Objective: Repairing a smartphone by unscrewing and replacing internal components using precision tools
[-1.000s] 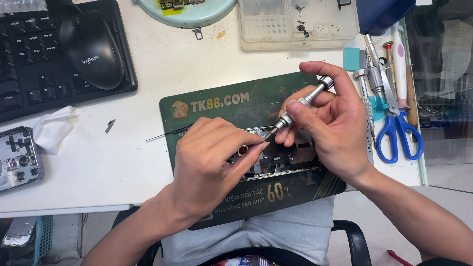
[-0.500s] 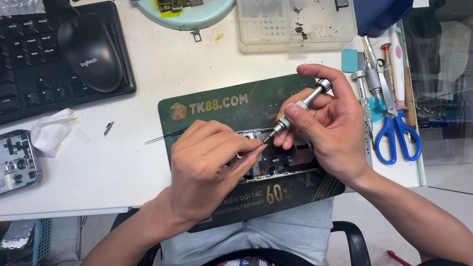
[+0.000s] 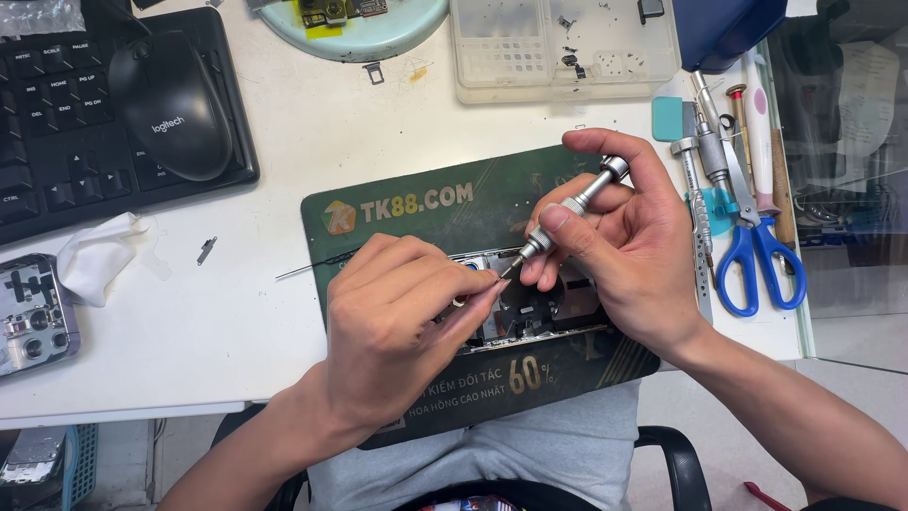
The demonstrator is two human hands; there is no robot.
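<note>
1. While the right hand (image 3: 634,251) pinches a slim silver precision screwdriver (image 3: 566,210) near its knurled barrel, forefinger capping the swivel top, the tip sits on the opened phone (image 3: 544,308) lying on the dark green mat (image 3: 426,203) at the table's front edge.
2. Left hand (image 3: 397,331) presses thumb and fingertips narrowly together on the phone's frame, just beside the driver tip; cannot tell whether they hold a part.
3. Handling, as I judge it: the driver is light, stiff and grippy at the knurling. The phone is thin, rigid and fragile inside, so hold it by the frame edges.
4. Mat: rectangular, with an orange emblem and pale lettering along its back edge, and larger gold print near its front edge.
5. Clear compartment tray (image 3: 563,47) sits at the table's back edge; blue-handled scissors (image 3: 757,255) lie at the right edge among spare drivers.
</note>
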